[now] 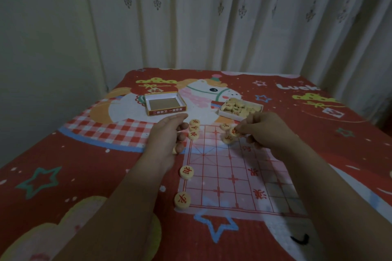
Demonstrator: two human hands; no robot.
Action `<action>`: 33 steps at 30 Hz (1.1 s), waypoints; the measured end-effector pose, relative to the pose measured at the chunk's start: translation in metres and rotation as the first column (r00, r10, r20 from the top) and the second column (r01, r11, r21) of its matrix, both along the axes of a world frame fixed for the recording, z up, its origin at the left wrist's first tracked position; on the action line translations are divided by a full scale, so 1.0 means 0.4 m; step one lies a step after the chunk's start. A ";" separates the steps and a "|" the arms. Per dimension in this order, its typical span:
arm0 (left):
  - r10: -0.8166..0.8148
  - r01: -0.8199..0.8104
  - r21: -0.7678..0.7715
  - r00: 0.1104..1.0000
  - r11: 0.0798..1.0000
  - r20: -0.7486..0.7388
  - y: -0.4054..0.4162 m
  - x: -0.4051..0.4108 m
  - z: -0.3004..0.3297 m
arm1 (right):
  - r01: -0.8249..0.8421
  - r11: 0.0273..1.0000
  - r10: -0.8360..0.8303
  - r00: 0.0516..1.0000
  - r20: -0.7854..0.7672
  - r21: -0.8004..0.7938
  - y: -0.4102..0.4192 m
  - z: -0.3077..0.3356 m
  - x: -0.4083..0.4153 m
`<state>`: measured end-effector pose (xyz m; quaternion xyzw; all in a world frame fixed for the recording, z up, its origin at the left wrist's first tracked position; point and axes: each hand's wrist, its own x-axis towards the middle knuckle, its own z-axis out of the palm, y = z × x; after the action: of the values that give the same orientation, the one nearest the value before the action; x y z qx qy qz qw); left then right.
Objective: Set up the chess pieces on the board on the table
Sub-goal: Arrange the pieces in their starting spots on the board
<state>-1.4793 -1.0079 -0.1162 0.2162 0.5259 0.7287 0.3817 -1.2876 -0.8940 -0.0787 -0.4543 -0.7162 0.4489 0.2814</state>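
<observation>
Head view, the only one I have: the board point(224, 167) is a thin translucent sheet with a red grid, lying flat on the table point(63, 154), which carries a red cartoon-print cloth.

Left hand point(167, 135) rests at the board's left edge, fingers curled. A pale disc point(174, 150) shows at its lower fingertips; I believe the hand pinches it, though the view there is too dim to be sure.

Right hand point(263, 129) hovers over the board's far right corner, thumb and fingers closed on a round piece point(234, 131) with a red character. Two more pieces lie touching that one: one behind point(224, 126), one in front point(228, 139).

Three pieces point(194, 129) lie in a touching column at the board's far left corner, just beside the left hand's fingers. On the left edge, nearer me, I note one piece point(186, 172) and, at the near left corner, another point(182, 200).

Beyond the board, a white tray point(224, 112) holds a heap of remaining pieces point(238, 108). Left of it and well apart sits the box lid point(165, 103), upturned, red-sided.
</observation>
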 end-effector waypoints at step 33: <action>-0.029 -0.011 0.098 0.919 0.995 0.393 -0.007 -0.007 0.019 | -0.528 0.717 0.489 0.846 0.212 0.454 -0.192 -0.037 -0.175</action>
<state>-1.4823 -1.0108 -0.1087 0.0864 0.4009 0.7805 0.4718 -1.3577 -0.9709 -0.0936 -0.1690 -0.9139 0.2915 0.2263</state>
